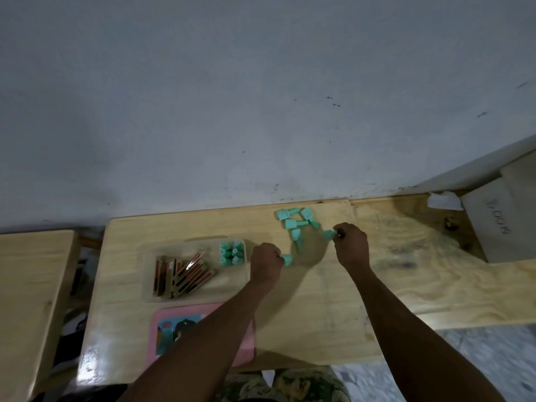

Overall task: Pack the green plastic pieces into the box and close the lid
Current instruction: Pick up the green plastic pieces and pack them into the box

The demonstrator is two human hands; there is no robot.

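Several green plastic pieces lie loose near the table's far edge. A clear plastic box stands left of centre; several green pieces stand upright in its right end. My left hand is shut on one green piece, just right of the box. My right hand is shut on another green piece, beside the loose pile. The pink lid lies near the front edge, partly hidden by my left forearm.
Brown and red flat packets fill the box's left part. A grey carton stands at the far right. A second wooden table sits to the left across a gap. The wall runs along the table's far edge.
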